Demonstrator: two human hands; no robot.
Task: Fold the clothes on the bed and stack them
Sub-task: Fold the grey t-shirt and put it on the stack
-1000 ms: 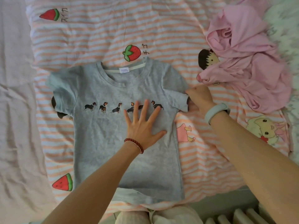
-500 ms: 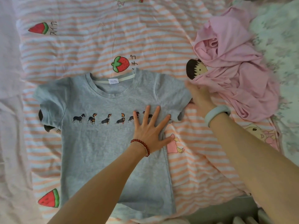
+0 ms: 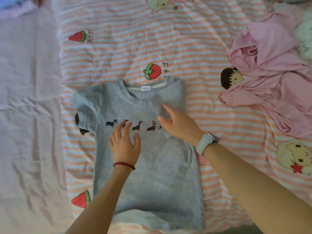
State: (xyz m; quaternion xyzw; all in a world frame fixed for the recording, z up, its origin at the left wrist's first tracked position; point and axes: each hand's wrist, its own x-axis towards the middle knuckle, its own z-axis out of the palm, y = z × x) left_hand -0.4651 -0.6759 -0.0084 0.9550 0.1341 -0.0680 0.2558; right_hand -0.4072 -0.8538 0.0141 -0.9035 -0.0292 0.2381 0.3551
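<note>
Striped peach-and-white bedding (image 3: 168, 39), printed with strawberries, watermelon slices and cartoon faces, is spread across most of the view; a paler, plain cloth (image 3: 28, 115) is seen at the left edge. On the stripes a grey T-shirt (image 3: 152, 174) is laid flat, front up, neckline away from the person and hem toward them; a row of small dogs is printed across the chest. To the right, well apart from it, a pink garment (image 3: 273, 73) is left in a crumpled heap — not yet touched, as far as can be judged.

The shirt's right sleeve (image 3: 170, 100) is turned inward over the chest, though blur makes its edge hard to trace; the left sleeve (image 3: 86, 108) is spread outward, unfolded.

The right hand (image 3: 179, 125), with a pale band on its wrist, is held over the turned-in sleeve, fingers straight and spread, nothing gripped; whether the cloth is pressed or only hovered over cannot be told. The left hand (image 3: 125, 142), with a red bead bracelet at the wrist, is placed on the chest by the dog print, fingers loosely extended, holding nothing.

The task is judged to be at an early stage — one sleeve fold begun on the first garment; the other sleeve, the body fold, the pink garment and the stacking are all left to be done; no folded stack is visible.
</note>
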